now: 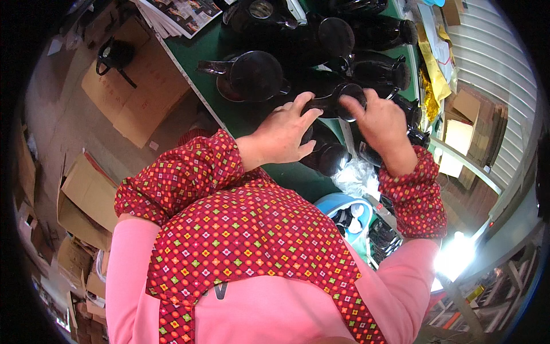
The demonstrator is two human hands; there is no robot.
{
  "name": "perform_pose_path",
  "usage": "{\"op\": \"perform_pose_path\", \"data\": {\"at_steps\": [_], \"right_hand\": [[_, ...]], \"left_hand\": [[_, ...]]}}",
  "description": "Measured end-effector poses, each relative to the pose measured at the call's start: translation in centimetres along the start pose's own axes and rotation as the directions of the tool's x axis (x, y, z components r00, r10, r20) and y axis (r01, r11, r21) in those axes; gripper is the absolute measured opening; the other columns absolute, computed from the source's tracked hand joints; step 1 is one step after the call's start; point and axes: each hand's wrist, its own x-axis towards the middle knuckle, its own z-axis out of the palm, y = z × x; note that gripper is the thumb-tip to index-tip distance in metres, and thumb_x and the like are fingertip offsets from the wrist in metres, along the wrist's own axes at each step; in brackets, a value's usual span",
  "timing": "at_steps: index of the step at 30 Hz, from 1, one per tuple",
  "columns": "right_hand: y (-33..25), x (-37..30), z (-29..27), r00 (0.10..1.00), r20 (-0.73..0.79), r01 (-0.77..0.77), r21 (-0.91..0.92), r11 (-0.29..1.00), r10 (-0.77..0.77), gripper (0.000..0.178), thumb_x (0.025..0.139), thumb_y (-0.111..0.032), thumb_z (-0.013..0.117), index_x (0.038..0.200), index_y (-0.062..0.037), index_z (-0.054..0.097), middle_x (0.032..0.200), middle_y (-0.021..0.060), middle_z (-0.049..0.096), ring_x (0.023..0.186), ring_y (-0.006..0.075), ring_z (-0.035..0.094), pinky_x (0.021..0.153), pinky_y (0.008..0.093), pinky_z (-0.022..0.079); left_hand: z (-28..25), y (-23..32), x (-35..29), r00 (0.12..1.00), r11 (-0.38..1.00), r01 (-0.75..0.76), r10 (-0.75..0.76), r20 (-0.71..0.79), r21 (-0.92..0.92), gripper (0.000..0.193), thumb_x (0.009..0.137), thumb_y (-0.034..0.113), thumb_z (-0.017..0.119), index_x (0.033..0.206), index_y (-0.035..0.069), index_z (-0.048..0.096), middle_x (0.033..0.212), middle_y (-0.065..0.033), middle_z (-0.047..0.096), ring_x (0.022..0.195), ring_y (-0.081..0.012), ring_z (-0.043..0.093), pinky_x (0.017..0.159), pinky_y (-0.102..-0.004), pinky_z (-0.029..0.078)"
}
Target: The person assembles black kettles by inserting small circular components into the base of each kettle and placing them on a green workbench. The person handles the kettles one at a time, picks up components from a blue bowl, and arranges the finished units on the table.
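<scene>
On the green tabletop, a dark glossy jug [327, 96] lies between my hands. My right hand [382, 123] grips its round end, the thumb over the rim and the other fingers partly hidden behind. My left hand [281, 131] has its fingers spread; the fingertips reach the jug's left side, and the thumb points away from it. Just beyond my left hand stands a larger dark jug [256, 76] with a handle on its left. Below the hands, another dark glossy vessel [327, 157] sits near my left thumb.
Several more dark jugs crowd the table's [192, 54] far side. Printed sheets [183, 14] lie at its far left corner. Clear plastic wrap [358, 178] and a light-blue basin [335, 202] are close to my right forearm. A black kettle [116, 55] rests on cardboard [137, 94] at left.
</scene>
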Motion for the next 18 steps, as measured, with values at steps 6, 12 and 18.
{"op": "perform_pose_path", "data": {"at_steps": [6, 12, 18], "right_hand": [[1.3, -0.1, 0.5, 0.750, -0.431, 0.465, -0.194, 0.864, -0.501, 0.068, 0.096, -0.047, 0.075, 0.148, -0.0069, 0.057, 0.115, 0.0239, 0.072, 0.093, 0.0382, 0.075, 0.074, 0.0453, 0.062], [1.6, 0.8, 0.5, 0.978, -0.127, 0.162, -0.031, 0.986, -0.165, 0.094, 0.079, -0.019, 0.090, 0.161, -0.0263, 0.046, 0.150, 0.0216, 0.053, 0.122, 0.0378, 0.065, 0.096, 0.0443, 0.058], [3.3, 0.6, 1.0, 0.792, -0.254, 0.526, -0.177, 0.832, -0.555, 0.106, 0.070, -0.013, 0.094, 0.162, -0.0243, 0.043, 0.140, 0.0167, 0.060, 0.118, 0.0361, 0.067, 0.097, 0.0411, 0.058]], "left_hand": [[-0.4, 0.1, 0.1, 1.000, 1.000, 0.014, -0.014, 0.015, -0.012, 0.069, 0.086, 0.023, 0.083, 0.144, 0.006, 0.051, 0.157, -0.0238, 0.036, 0.126, -0.0477, 0.061, 0.104, -0.0524, 0.055], [-0.7, -0.1, 0.2, 1.000, 1.000, 0.019, -0.020, 0.020, 0.005, 0.068, 0.086, 0.024, 0.083, 0.143, 0.006, 0.052, 0.156, -0.0237, 0.036, 0.125, -0.0475, 0.062, 0.104, -0.0521, 0.055], [-0.6, 0.0, 0.2, 0.999, 0.999, 0.032, -0.032, 0.013, -0.005, 0.069, 0.085, 0.023, 0.084, 0.143, 0.006, 0.051, 0.155, -0.0235, 0.037, 0.125, -0.0469, 0.061, 0.104, -0.0511, 0.055]]}}
